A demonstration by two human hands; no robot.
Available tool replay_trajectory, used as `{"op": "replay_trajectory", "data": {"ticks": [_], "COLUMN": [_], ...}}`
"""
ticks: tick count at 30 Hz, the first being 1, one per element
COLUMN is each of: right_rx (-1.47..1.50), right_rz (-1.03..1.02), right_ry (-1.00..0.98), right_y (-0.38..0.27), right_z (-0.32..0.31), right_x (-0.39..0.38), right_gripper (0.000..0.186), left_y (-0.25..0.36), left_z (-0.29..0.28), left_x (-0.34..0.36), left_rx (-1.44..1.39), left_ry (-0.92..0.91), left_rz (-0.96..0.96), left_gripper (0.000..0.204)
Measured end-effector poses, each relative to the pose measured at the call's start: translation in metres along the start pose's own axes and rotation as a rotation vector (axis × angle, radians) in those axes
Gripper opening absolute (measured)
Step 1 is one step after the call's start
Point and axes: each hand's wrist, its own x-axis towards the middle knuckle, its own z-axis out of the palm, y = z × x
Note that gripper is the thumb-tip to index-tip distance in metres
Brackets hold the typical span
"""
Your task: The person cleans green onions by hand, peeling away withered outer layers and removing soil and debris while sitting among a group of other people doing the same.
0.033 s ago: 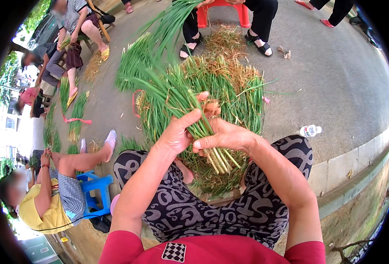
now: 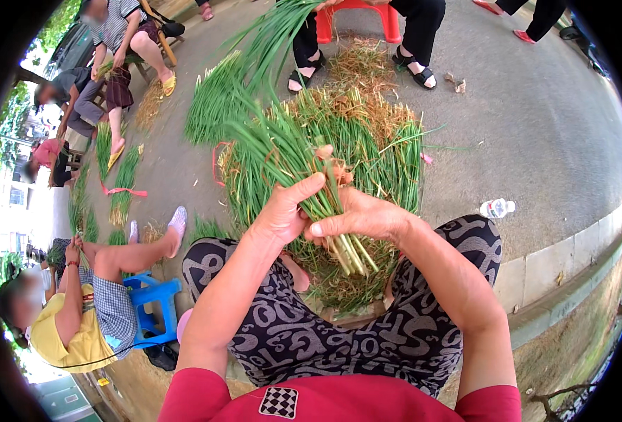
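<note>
A bunch of green chives (image 2: 290,158) is held over my lap. Its leaves fan toward the far left, and its pale stem ends point down toward me. My left hand (image 2: 288,209) wraps round the stems from the left, thumb lying across them. From the right, my right hand (image 2: 359,214) closes round the same bunch just above the stem ends, its thumb pointing left. Some brownish dry leaves hang among the stems by my fingers. Beneath and beyond both hands spreads a big heap of chives (image 2: 388,165) on the ground.
Brown trimmings (image 2: 360,67) lie before a person on a red stool (image 2: 393,27), who holds chives. A plastic bottle (image 2: 497,208) lies at right, near the kerb (image 2: 536,274). At left, a person in yellow sits by a blue stool (image 2: 155,299); other people sit beyond.
The bunch has shifted slightly in my hands, and its stem ends sit a little closer together. Both hands have hardly moved.
</note>
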Motion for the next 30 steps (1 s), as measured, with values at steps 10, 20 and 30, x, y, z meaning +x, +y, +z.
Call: {"op": "replay_trajectory", "data": {"ticks": [10,20,30], "right_rx": [0.093,-0.425,-0.453], "right_rz": [0.084,-0.091,-0.092], "right_ry": [0.276,0.389,0.513], "right_y": [0.006,0.022,0.004], "right_z": [-0.016,-0.022,-0.032], "right_x": [-0.014,-0.007,-0.013], "right_gripper": [0.045,0.020,0.024], "left_y": [0.031,0.033,0.028], "left_z": [-0.031,-0.033,-0.046], "left_x": [0.003,-0.004,-0.009], "left_rx": [-0.239,-0.059,-0.096], "left_ry": [0.149,0.125,0.231], "left_rz": [0.199,0.155,-0.109], "left_gripper": [0.042,0.049,0.032]}}
